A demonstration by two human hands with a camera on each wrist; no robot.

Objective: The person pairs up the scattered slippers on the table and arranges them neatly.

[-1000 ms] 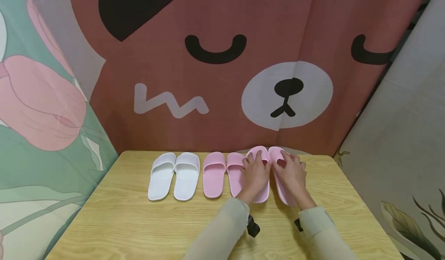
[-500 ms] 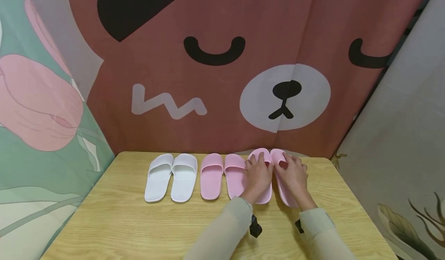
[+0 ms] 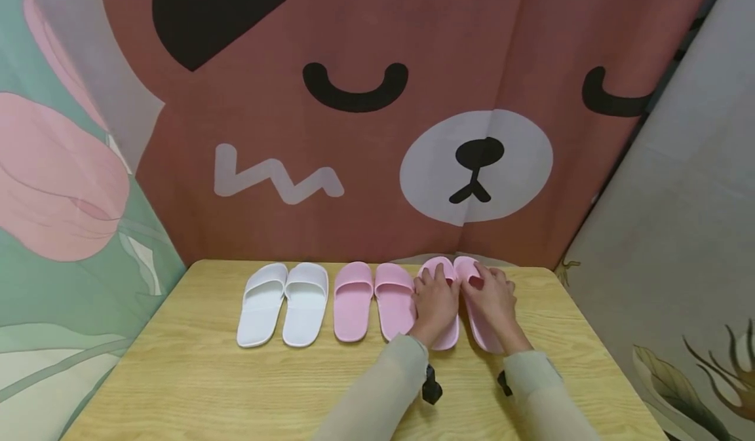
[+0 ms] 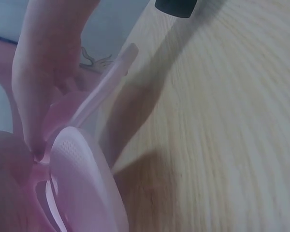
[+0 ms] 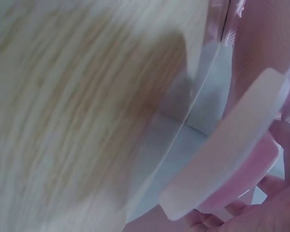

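Note:
In the head view, my left hand (image 3: pixel 435 305) grips a pink slipper (image 3: pixel 451 337) around its strap. My right hand (image 3: pixel 495 297) grips its partner, another pink slipper (image 3: pixel 486 337), by the strap too. The toes nearly touch while the heels spread apart. Both wrist views show the held slippers casting shadows on the wood, their soles seemingly tilted off it. Just left of my left hand lies a second pink pair, a left slipper (image 3: pixel 352 313) and a right slipper (image 3: pixel 392 310), partly behind that hand.
White slippers, one outer (image 3: pixel 259 316) and one inner (image 3: pixel 305 316), lie side by side at the left of the wooden table (image 3: pixel 236 395). A brown bear-print curtain (image 3: pixel 366 153) hangs directly behind the table's back edge; other printed cloths flank it.
The whole scene has shifted slightly left and down in the head view. Both hands keep their hold on the pink slippers, with little other movement.

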